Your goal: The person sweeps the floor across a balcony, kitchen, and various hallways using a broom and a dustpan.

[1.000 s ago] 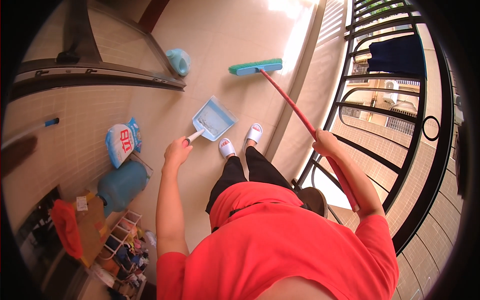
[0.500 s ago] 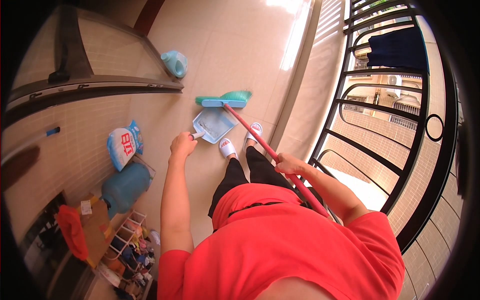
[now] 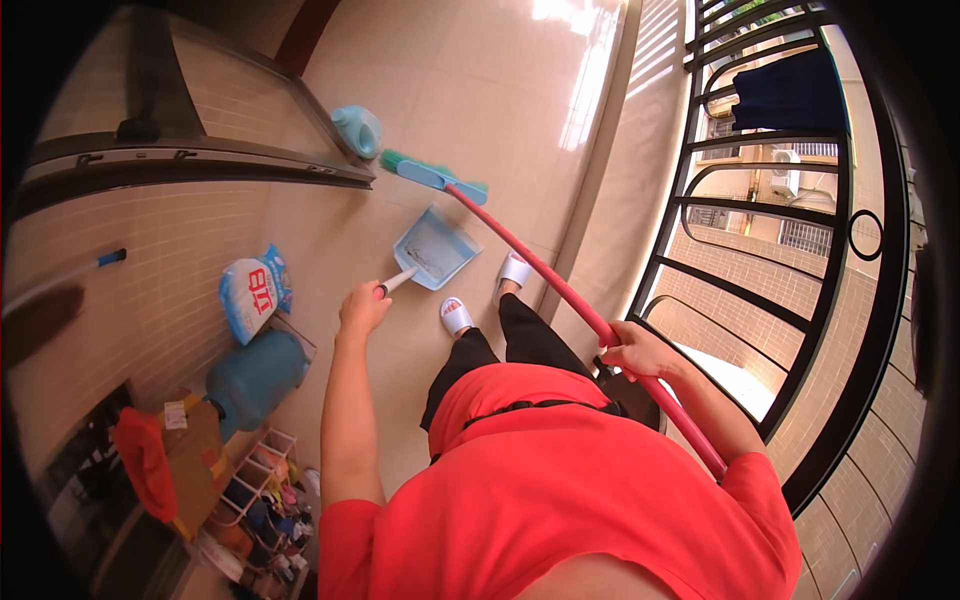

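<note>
My left hand [image 3: 364,308] is closed round the end of the dustpan's light grey handle. The light blue dustpan [image 3: 455,262] rests on the tiled floor ahead of my feet, with some grey dirt inside it. My right hand [image 3: 640,352] grips the red pole of a broom [image 3: 545,272], which slants from beside my right arm to the floor. The broom's light blue head with green bristles [image 3: 425,173] is beyond the dustpan, apart from its front edge. Its left end lies close to a light blue plastic jug [image 3: 357,131].
A framed glass door [image 3: 200,165] juts in from the left. Along that side are a blue-and-white bag [image 3: 255,295], a large blue water bottle [image 3: 258,378], a cardboard box [image 3: 190,460] and a white rack [image 3: 262,475] of small items. Black railing [image 3: 735,295] runs along the right.
The broom head has moved forward and tilted, leaving the dustpan's edge. My right hand has shifted right and back along with the pole. The dustpan has turned slightly.
</note>
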Available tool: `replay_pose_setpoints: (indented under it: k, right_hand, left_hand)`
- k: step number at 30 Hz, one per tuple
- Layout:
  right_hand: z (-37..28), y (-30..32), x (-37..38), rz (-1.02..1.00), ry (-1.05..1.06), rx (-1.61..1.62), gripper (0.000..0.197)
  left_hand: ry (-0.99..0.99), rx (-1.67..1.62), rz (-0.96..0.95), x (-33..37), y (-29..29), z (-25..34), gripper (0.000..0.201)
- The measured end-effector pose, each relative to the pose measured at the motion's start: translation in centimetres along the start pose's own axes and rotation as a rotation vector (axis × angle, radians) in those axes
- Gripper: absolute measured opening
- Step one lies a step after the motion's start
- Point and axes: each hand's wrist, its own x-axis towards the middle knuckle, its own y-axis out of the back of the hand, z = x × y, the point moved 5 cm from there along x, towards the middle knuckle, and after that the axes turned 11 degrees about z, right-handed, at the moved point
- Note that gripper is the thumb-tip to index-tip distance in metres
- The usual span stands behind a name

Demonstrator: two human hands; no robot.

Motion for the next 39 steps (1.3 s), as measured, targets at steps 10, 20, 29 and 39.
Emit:
replay_pose_setpoints:
  k: [10, 20, 29, 39]
  right_hand:
    - [-3.3, -2.8, 10.2, 0.332, 0.065, -0.393, 0.019]
    - [3.4, -17.2, 9.5, 0.021, -0.012, -0.314, 0.015]
    - [1.8, -19.6, -2.7, -0.198, -0.125, 0.020, 0.018]
    - [-0.7, -13.0, 0.0, 0.224, 0.083, -0.272, 0.018]
  left_hand:
    - [0.040, -0.034, -0.029, -2.7, 1.9, -8.4, 0.029]
    - [0.004, 0.032, 0.020, -2.8, 0.9, -11.7, 0.021]
    - [0.016, -0.001, -0.011, -2.2, 1.2, -14.5, 0.025]
    - [-0.018, -0.104, 0.041, -5.0, 1.6, -20.3, 0.036]
